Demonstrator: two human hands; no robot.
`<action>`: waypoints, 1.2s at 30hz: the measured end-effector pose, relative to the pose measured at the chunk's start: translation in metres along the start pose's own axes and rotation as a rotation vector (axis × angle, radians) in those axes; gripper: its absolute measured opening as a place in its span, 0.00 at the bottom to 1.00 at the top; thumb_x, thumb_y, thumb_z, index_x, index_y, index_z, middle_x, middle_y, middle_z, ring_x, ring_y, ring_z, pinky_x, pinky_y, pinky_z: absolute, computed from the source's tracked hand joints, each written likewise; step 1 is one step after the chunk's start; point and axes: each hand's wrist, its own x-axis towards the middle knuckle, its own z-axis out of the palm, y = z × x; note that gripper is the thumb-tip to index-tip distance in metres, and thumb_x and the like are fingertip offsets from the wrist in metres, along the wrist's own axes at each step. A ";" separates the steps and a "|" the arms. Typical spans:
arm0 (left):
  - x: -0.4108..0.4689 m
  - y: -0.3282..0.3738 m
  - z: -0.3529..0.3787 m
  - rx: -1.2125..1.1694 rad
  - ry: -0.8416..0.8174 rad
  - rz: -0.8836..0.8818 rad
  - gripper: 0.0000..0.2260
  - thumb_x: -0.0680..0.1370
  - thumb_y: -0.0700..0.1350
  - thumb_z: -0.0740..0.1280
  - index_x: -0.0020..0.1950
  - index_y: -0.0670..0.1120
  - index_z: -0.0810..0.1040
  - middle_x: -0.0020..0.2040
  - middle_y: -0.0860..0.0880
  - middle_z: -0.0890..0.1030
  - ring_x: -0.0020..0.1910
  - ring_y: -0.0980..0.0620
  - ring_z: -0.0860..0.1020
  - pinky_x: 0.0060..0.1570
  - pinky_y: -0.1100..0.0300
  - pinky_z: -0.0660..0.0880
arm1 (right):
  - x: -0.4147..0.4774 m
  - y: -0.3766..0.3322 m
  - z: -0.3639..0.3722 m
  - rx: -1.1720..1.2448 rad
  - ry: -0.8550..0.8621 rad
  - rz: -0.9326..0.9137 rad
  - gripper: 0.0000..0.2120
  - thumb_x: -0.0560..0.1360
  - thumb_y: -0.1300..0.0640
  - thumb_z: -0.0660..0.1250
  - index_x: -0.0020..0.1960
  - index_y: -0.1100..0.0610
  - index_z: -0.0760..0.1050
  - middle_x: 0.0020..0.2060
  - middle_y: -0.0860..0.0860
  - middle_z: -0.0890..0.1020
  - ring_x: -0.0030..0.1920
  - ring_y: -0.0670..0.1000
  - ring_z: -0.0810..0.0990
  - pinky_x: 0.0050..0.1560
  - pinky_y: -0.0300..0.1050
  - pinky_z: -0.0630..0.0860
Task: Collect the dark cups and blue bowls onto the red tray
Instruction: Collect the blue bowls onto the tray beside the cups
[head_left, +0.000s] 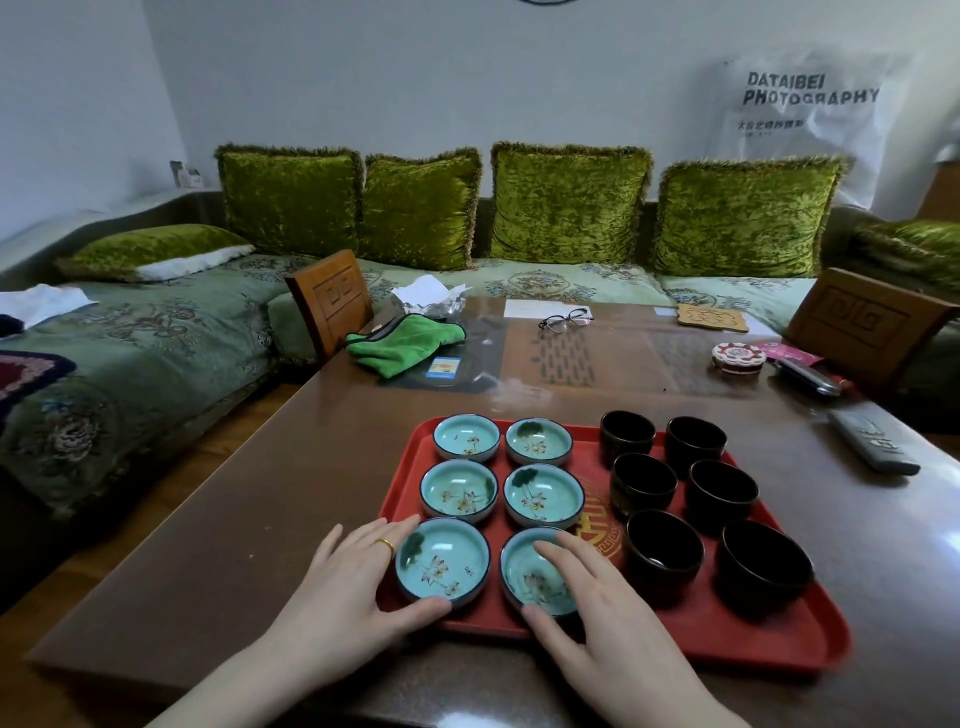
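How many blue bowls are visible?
6, in two columns on the red tray: far-left bowl, far-right bowl, middle-left bowl, middle-right bowl, near-left bowl in the left hand, near-right bowl in the right hand. None hidden.

Six bowls (543, 493), six cups (722, 491) on tray (691, 629)

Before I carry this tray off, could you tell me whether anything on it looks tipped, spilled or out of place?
Nothing stands out: the six blue bowls and six dark cups all stand upright in neat pairs on the red tray, with no spill.
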 end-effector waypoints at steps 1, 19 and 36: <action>0.000 0.000 0.000 -0.002 0.000 0.000 0.58 0.47 0.82 0.36 0.73 0.57 0.50 0.75 0.58 0.57 0.74 0.62 0.51 0.73 0.58 0.41 | 0.000 0.000 0.000 0.002 0.001 0.004 0.38 0.64 0.32 0.44 0.71 0.45 0.55 0.72 0.40 0.56 0.72 0.38 0.54 0.64 0.25 0.46; 0.002 0.007 -0.007 -0.040 -0.036 0.018 0.58 0.46 0.82 0.40 0.73 0.58 0.45 0.75 0.58 0.54 0.74 0.61 0.49 0.72 0.58 0.40 | -0.007 0.032 -0.058 0.088 0.316 -0.066 0.24 0.64 0.36 0.62 0.59 0.38 0.66 0.58 0.32 0.69 0.61 0.25 0.62 0.63 0.24 0.57; 0.013 0.021 -0.002 -0.091 -0.061 0.059 0.61 0.45 0.82 0.43 0.74 0.56 0.44 0.75 0.59 0.53 0.64 0.70 0.48 0.73 0.58 0.41 | -0.012 0.062 -0.073 -0.155 0.121 0.126 0.30 0.69 0.42 0.67 0.68 0.43 0.60 0.63 0.40 0.71 0.68 0.40 0.64 0.75 0.49 0.43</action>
